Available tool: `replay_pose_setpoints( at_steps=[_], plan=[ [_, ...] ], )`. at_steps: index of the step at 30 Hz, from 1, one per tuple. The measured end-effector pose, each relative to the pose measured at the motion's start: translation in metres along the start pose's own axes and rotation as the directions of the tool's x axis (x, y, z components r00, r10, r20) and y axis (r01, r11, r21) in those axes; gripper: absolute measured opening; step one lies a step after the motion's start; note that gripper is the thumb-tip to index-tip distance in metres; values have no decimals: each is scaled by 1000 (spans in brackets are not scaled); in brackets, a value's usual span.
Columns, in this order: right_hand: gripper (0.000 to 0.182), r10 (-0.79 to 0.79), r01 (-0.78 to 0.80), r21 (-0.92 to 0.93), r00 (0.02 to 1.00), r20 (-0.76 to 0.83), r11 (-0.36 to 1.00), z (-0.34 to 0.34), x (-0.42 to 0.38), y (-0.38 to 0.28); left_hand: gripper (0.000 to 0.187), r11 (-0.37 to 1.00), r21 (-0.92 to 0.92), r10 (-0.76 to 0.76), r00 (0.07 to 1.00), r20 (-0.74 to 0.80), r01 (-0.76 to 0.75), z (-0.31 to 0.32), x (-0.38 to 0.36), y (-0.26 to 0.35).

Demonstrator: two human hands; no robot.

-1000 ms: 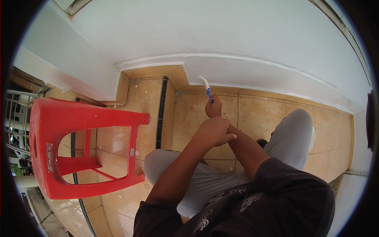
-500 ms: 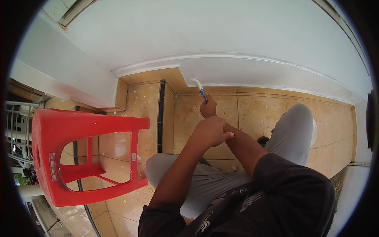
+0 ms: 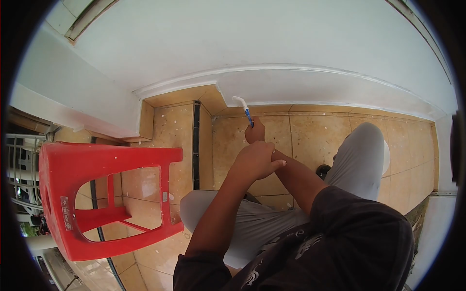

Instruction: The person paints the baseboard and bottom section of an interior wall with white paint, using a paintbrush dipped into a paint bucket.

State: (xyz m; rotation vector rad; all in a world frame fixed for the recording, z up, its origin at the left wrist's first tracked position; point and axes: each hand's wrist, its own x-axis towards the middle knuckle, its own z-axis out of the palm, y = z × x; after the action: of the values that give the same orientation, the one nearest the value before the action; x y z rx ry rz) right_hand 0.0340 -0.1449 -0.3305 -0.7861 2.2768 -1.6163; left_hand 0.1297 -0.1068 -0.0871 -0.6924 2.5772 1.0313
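My right hand (image 3: 255, 132) is closed around the handle of a slim paintbrush (image 3: 247, 112). Its shaft is patterned blue, and the white head bends over to the left. That head reaches the lower edge of the white wall strip (image 3: 272, 87), just above the tan tile skirting (image 3: 272, 110). Across my right wrist lies my left hand (image 3: 257, 161), its fingers wrapped over the wrist and its thumb pointing right along the forearm. Part of the left fingers is hidden behind the hand.
A red plastic stool (image 3: 111, 160) stands on the left, beside a dark-edged step (image 3: 196, 145). Tan floor tiles (image 3: 315, 140) with white specks run along the wall's foot. My bent knee (image 3: 361, 155) is on the right, partly over a round white object (image 3: 386, 159).
The brush and both hands have shifted very slightly left in view, with the grip unchanged. The view has tilted a little, so the stool sits lower.
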Motion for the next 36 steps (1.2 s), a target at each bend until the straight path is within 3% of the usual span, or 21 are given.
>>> replay_pose_setpoints(
  at_steps=[2,5,8,11,14,17,20,26,29,31,33,36],
  plan=[
    [11,58,-59,-8,998,-38,998,-9,0,4,48,1000,3,-11,1000,14,11,-1,-1,0],
    [15,-24,17,-52,992,-128,999,-22,1,18,49,1000,21,-20,1000,24,20,-2,-4,2],
    [18,81,-92,-126,993,-86,988,-43,0,18,50,999,33,-7,1000,16,7,-2,-5,6],
    [21,181,-197,-92,971,-160,976,-64,-19,14,49,998,48,34,999,-3,-34,-7,-8,18],
    [6,233,-243,-5,935,-266,970,-62,-24,15,47,993,27,118,992,-50,-117,-6,-8,24],
    [23,143,-157,-15,931,-335,987,-44,-32,-21,45,990,21,140,988,-63,-139,7,-1,16],
    [24,79,-99,-45,940,-331,994,10,-21,-17,46,996,9,93,995,-30,-93,4,-2,17],
    [24,49,-51,76,998,25,996,15,-33,-55,47,998,23,65,996,-68,-64,3,-3,11],
    [22,-9,-19,144,980,197,989,-8,-24,-37,50,997,46,65,995,-70,-62,2,-5,10],
    [21,41,-57,90,985,167,994,-30,-7,-27,51,998,27,66,994,-90,-64,5,-5,5],
    [21,-119,118,11,991,66,993,-50,17,6,52,997,42,61,993,-101,-57,4,-10,10],
    [22,-135,135,-70,991,-5,988,-84,25,25,54,997,62,56,996,-74,-51,3,-10,13]
  ],
)
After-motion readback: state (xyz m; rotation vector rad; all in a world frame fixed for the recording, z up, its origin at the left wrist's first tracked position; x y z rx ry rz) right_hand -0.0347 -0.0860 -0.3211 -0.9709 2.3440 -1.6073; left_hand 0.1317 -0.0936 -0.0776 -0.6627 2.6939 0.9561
